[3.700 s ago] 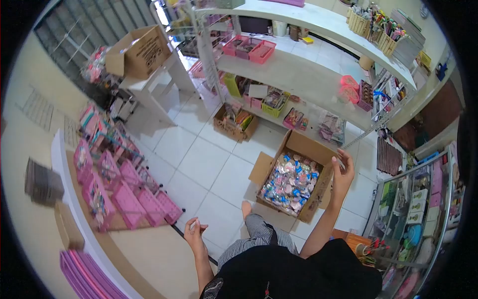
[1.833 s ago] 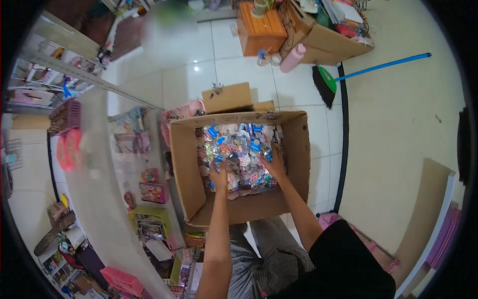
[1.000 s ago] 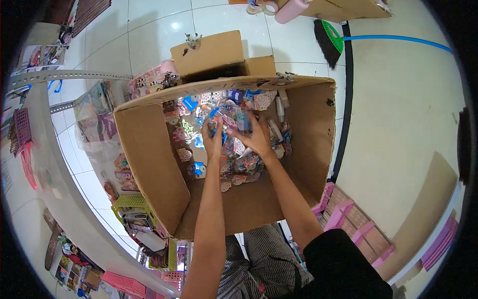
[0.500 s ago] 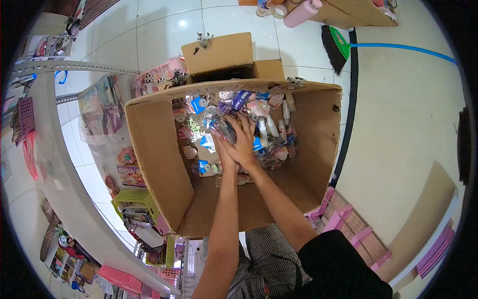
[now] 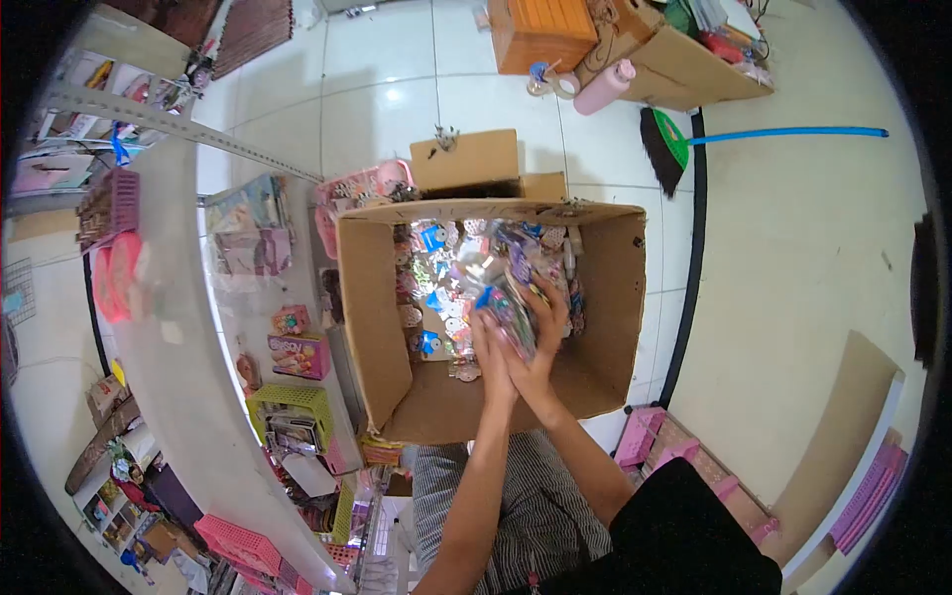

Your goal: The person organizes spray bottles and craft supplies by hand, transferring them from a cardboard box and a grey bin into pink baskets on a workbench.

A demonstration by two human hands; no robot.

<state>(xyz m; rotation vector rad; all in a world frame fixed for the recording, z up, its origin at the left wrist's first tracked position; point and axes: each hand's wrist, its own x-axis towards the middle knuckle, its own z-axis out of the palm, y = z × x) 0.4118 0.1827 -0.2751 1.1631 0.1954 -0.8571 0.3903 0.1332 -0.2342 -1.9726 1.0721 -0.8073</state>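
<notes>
Plastic-wrapped packets (image 5: 509, 315) mid-frame, within opening of cardboard box (image 5: 610, 307); long axis slants upper left to lower right. Left hand (image 5: 493, 362) at lower-left side, right hand (image 5: 543, 322) at right, both part-curled, gripping bundle between them; neither nearer.

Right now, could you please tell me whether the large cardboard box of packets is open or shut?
It is open: the cardboard box has no flap across its top, and the small packets inside show.
</notes>
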